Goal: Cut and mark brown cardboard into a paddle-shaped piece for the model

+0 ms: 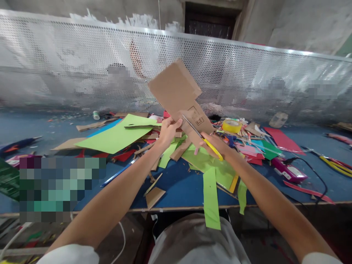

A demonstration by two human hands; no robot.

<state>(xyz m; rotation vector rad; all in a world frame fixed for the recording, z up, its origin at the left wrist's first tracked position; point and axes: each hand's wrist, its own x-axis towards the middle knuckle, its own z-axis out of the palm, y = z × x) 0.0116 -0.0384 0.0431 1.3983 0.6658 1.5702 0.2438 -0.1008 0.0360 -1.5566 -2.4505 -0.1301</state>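
Note:
A brown cardboard piece [173, 85] with a printed black box mark is held up above the table. My left hand [169, 131] grips its lower left edge, thumb on the face. My right hand [216, 143] is closed around yellow-handled scissors [211, 147]. The scissors' blades lie along the lower part of the cardboard, pointing up and left toward my left thumb; whether they are cutting into it, I cannot tell. Beneath my hands lie green paper sheets [115, 134] and cardboard scraps [155, 197].
Yellow tape [231, 125], red paper [283, 139], a purple box [290, 171] with a black cable, and yellow-and-red-handled pliers [334, 163] lie to the right. A green paper strip [211, 200] hangs over the front edge. Behind the blue table stands a perforated metal screen [82, 69].

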